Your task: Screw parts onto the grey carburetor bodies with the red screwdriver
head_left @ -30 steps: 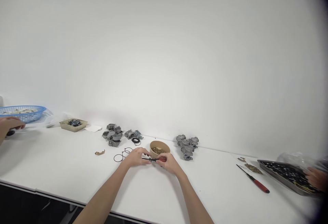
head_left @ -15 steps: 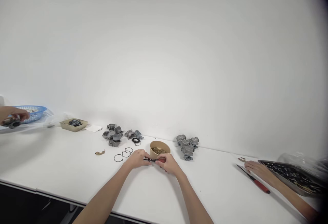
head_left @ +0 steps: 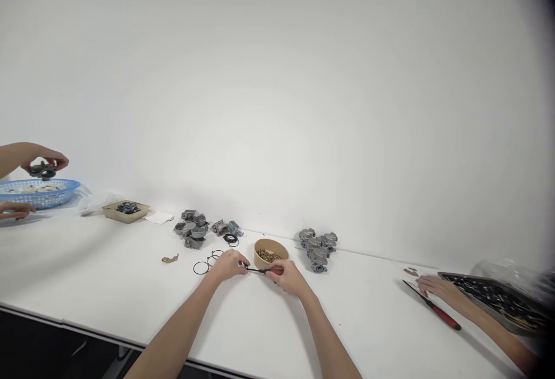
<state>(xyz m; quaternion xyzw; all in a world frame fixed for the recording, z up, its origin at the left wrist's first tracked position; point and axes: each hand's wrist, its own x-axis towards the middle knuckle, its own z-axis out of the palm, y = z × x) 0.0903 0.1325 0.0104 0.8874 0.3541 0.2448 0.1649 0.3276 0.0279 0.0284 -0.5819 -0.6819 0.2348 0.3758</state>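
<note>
Slim red-handled, dark-shafted screwdriver (head_left: 265, 271), level

**Two bare arms, nothing worn**

We are looking down our own two forearms, and there is not much dress to report. Both arms come into view uncovered from the lower edge of the picture: we see no sleeve, no cuff and no glove on either one. The left hand (head_left: 229, 264) is bare, and so is the right hand (head_left: 289, 278). On the wrists we can make out no watch, band or strap. On the fingers we can make out no ring, though at this size they are too small to judge finely. The forearms are slim and taper toward the wrists. Nothing above the forearms shows in our view.
</note>
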